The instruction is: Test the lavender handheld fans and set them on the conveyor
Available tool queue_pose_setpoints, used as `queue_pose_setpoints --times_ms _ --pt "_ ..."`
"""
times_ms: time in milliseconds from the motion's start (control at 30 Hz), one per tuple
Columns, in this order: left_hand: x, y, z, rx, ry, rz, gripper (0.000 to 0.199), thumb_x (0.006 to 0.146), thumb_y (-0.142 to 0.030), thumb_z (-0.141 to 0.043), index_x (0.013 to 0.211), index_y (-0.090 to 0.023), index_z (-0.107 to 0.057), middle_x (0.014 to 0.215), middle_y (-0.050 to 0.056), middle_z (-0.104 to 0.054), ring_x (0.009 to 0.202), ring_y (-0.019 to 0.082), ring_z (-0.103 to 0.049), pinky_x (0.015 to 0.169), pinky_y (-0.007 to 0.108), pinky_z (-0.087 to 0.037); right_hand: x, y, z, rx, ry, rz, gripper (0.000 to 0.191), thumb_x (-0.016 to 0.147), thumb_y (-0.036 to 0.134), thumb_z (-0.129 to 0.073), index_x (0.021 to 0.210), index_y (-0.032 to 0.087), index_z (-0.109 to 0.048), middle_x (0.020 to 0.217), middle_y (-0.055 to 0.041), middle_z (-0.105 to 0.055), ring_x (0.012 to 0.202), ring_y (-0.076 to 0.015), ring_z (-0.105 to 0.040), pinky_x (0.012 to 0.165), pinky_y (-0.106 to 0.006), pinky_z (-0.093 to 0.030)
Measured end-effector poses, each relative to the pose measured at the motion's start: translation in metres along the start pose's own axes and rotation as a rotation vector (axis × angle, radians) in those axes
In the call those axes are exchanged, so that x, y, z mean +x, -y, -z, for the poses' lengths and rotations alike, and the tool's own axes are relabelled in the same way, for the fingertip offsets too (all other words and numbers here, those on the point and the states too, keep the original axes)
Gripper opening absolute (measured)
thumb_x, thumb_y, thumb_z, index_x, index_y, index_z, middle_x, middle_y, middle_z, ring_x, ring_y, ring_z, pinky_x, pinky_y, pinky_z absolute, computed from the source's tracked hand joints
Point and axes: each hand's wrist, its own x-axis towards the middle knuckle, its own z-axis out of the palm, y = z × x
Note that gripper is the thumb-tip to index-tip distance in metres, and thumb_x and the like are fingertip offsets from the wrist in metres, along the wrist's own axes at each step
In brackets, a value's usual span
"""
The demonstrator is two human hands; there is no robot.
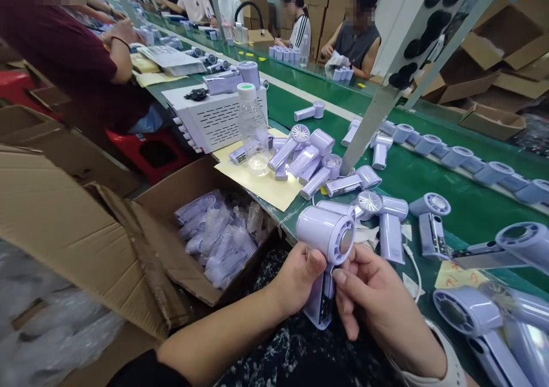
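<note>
A lavender handheld fan [321, 232] is held upright over my lap, its round head up and its handle open along one side, showing dark parts inside. My left hand [298, 278] is wrapped round the handle just below the head. On the other side, my right hand [371, 295] pinches at the top of the handle with thumb and index finger, the other fingers curled loosely below. Another lavender fan [391, 227] lies on the green table just beyond, beside a white cable [414, 267].
Several lavender fans lie across the table, some on yellow paper [274, 190] near a clear bottle [253, 130]. An open carton [184, 272] of wrapped parts stands at the left. Several people sit along the green conveyor line [295, 101].
</note>
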Motion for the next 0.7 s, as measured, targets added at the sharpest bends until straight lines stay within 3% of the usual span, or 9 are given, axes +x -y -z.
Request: queue_pose_setpoints --times_ms 167,233,333,433,700 --pt "-0.001 0.005 0.002 0.011 0.138 0.142 0.091 0.063 -0.097 -0.056 0.079 -0.009 -0.073 0.049 0.004 -0.06 0.041 0.015 -0.056 0.044 0.024 -0.046 -0.007 0.0 0.004 0.041 -0.006 0.024 0.033 0.088 0.033 -0.081 0.081 0.02 -0.052 0.051 0.0061 -0.065 0.04 -0.0124 -0.067 0.041 -0.014 -0.05" --pt "0.001 0.007 0.0 0.028 0.123 0.191 0.092 0.063 -0.098 -0.054 0.079 -0.009 -0.073 0.05 0.006 -0.063 0.042 0.016 -0.058 0.045 0.025 -0.047 -0.011 0.001 0.008 0.041 -0.033 0.021 0.031 0.088 0.033 -0.081 0.082 0.02 -0.053 0.052 0.0058 -0.066 0.04 -0.0134 -0.068 0.042 -0.015 -0.051" --pt "0.003 0.009 -0.006 0.027 0.071 0.217 0.089 0.062 -0.098 -0.053 0.073 -0.011 -0.071 0.051 0.006 -0.063 0.044 0.016 -0.059 0.045 0.025 -0.047 -0.016 0.004 0.011 0.026 -0.084 0.032 0.033 0.088 0.037 -0.081 0.082 0.02 -0.054 0.049 0.0059 -0.064 0.035 -0.0142 -0.065 0.038 -0.016 -0.049" --pt "0.006 0.009 -0.013 0.02 0.099 0.23 0.087 0.061 -0.098 -0.055 0.068 -0.012 -0.069 0.049 0.004 -0.06 0.043 0.015 -0.056 0.046 0.026 -0.046 -0.018 0.005 0.012 0.026 -0.113 0.033 0.038 0.085 0.042 -0.084 0.08 0.02 -0.052 0.044 0.0066 -0.061 0.031 -0.0149 -0.062 0.035 -0.017 -0.046" --pt "0.005 0.002 -0.019 0.098 0.106 0.196 0.093 0.059 -0.1 -0.051 0.079 -0.011 -0.072 0.071 0.01 -0.071 0.064 0.02 -0.067 0.055 0.026 -0.05 -0.02 0.006 0.014 0.074 -0.098 0.004 0.037 0.08 0.033 -0.087 0.079 0.022 -0.052 0.04 0.0088 -0.057 0.028 -0.0147 -0.059 0.032 -0.015 -0.04"
